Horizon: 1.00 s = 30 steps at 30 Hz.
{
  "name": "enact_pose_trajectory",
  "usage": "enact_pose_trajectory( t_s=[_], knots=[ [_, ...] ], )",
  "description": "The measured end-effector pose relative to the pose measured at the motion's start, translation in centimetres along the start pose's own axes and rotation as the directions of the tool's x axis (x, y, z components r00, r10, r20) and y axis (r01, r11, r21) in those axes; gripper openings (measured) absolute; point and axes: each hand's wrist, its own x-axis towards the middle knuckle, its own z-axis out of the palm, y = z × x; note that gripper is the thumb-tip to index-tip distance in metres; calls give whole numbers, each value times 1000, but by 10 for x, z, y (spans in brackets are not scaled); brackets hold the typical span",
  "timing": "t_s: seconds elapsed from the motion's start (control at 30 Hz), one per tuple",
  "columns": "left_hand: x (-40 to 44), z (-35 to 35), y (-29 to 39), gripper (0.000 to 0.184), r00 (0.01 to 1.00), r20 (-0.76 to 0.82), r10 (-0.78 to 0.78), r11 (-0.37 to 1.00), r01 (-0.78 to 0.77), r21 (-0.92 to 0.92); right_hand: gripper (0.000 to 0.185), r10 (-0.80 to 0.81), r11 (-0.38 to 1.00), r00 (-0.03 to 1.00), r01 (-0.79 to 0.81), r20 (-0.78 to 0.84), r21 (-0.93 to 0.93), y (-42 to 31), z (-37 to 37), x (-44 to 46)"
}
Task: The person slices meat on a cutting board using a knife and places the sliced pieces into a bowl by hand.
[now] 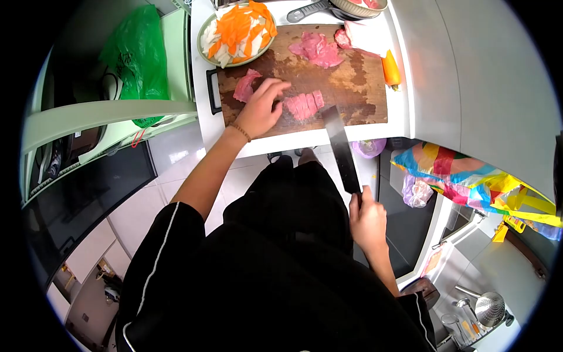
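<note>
My right hand (368, 220) grips the handle of a kitchen knife (342, 146), its long dark blade pointing up toward the front edge of the wooden cutting board (358, 105). Beside the blade tip lies a row of sliced raw meat (304, 106). My left hand (264, 108) hovers over or rests on the board just left of the slices, fingers apart and somewhat bent, with nothing visible in them. Left of it is another piece of raw meat (246, 85), partly covered by the hand. Thin meat slices (317, 50) are piled at the back of the board.
A bowl (202, 50) of sliced carrot and white vegetable stands at the back left. A carrot (391, 69) and a larger piece of meat with pale packaging (363, 38) sit at the right. A pan (308, 10) is behind. Colourful bags (451, 173) hang at right.
</note>
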Motion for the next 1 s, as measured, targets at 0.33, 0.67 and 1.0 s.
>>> enact_pose_trajectory(
  t_s=[0.33, 0.67, 1.0],
  knots=[
    [63, -8, 16, 67, 844, 529, 85, 899, -294, 324, 17, 137, 975, 990, -131, -24, 178, 13, 2, 25],
    [108, 19, 24, 39, 499, 854, 149, 750, -619, 232, 18, 193, 951, 981, -184, -14, 247, 22, 8, 22],
    [54, 15, 13, 11, 840, 534, 96, 925, -274, 264, 20, 235, 914, 972, -227, 17, 335, 39, 9, 26]
  ],
)
